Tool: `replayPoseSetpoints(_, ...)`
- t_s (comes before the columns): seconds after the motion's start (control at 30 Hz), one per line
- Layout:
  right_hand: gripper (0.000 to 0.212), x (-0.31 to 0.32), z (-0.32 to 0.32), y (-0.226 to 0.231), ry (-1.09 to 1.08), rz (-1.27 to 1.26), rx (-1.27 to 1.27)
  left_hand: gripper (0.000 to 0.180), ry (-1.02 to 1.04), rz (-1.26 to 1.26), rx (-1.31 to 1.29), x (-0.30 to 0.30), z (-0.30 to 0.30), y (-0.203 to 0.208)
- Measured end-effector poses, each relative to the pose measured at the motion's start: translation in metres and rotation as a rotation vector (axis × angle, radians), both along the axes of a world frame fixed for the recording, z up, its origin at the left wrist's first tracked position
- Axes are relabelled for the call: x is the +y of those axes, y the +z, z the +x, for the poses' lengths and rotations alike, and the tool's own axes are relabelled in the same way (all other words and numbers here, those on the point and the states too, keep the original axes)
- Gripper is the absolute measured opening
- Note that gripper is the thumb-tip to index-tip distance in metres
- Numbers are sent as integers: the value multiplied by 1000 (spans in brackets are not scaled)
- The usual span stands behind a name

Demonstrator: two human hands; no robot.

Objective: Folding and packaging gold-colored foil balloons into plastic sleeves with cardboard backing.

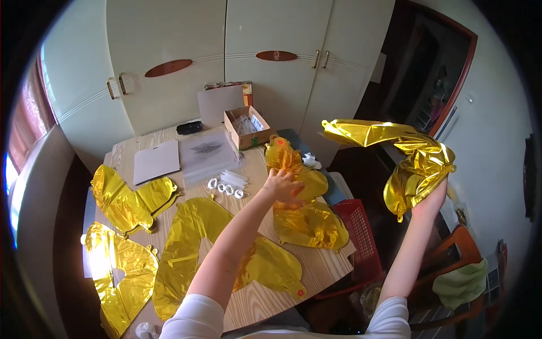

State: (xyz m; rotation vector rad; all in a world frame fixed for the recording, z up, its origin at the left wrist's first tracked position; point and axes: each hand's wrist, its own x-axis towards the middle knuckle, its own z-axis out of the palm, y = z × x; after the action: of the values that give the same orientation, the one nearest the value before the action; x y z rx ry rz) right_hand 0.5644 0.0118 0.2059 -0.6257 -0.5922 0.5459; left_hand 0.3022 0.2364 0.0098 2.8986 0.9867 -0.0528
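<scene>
My right hand point(430, 199) is raised beyond the table's right edge, closed on a crumpled gold foil balloon point(411, 148). The balloon's long arm stretches leftward, and its lower part hangs beside my wrist. Over the table's right side, my left hand point(284, 186) has its fingers spread on or just above a flat gold foil balloon point(311, 224); contact is hard to tell. More deflated gold balloons lie to the left: an angled one point(127, 198), one with a small hole point(121, 271) and a large arched one point(186, 226) partly behind my left forearm.
On the wooden table point(330, 270) are white ribbon rolls point(228, 190), white tubes point(235, 179), a grey card point(157, 162), a clear plastic sheet point(195, 168) and a cardboard box point(241, 139). A red basket point(359, 240) and a chair point(451, 248) with a green cloth point(462, 284) stand right.
</scene>
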Motion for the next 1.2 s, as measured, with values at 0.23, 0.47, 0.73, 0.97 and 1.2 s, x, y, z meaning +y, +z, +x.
replayPoseSetpoints(0.23, 48, -20, -24, -31, -154, -123, -181, 95, 94, 49, -65, 27, 10, -27)
replayPoseSetpoints(0.47, 46, -23, -60, -56, -114, -210, -522, 81, 162, -18, -103, 27, 19, -29)
replayPoseSetpoints(0.73, 21, -47, -167, -48, -109, 127, -1685, 79, 433, -939, -601, 7, -88, 10)
replayPoseSetpoints(0.97, 18, -81, -243, -108, 109, 388, -2068, 79, 485, -1773, -1036, -126, -223, 38)
replayPoseSetpoints(1.2, 29, -115, -278, -133, 204, 395, -1997, 66, 663, -1515, -958, -190, -239, 5)
